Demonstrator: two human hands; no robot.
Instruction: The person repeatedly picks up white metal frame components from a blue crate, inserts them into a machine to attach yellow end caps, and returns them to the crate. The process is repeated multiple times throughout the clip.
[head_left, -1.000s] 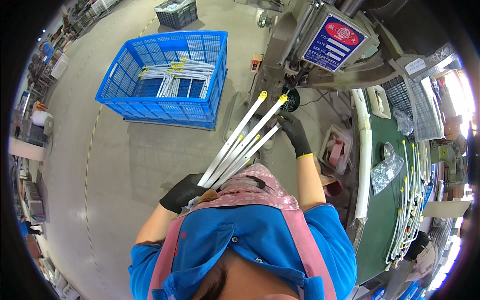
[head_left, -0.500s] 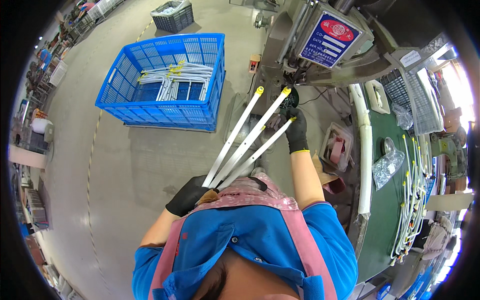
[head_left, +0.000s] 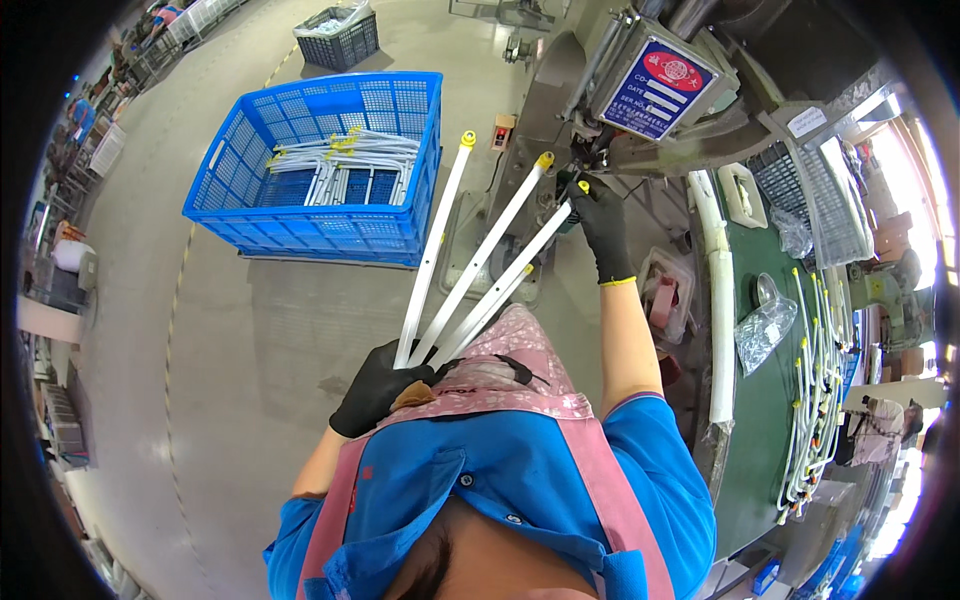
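My left hand [head_left: 378, 388], in a black glove, is closed round the lower ends of several white metal tubes [head_left: 437, 240] at my lap. They fan out away from me, most with a yellow ring or cap at the far end. My right hand [head_left: 603, 232], also black-gloved with a yellow cuff edge, has its fingers closed at the yellow-tipped far end of the rightmost long tube [head_left: 540, 238]. That end lies right by the working head of a grey machine [head_left: 590, 150]. The right fingertips are partly hidden against the dark machine parts.
A blue mesh crate [head_left: 310, 225] holding more white tubes stands front left; a dark crate [head_left: 340, 45] is beyond it. On my right, a green table [head_left: 755, 420] carries bent white tubes [head_left: 812, 390] and a clear plastic bag [head_left: 765, 335]. A bin [head_left: 668, 300] sits below the machine.
My right hand and the rightmost tube's tip have moved farther from me, up to the machine head. The other tubes have spread wider apart, leaning left. The left hand has barely moved.
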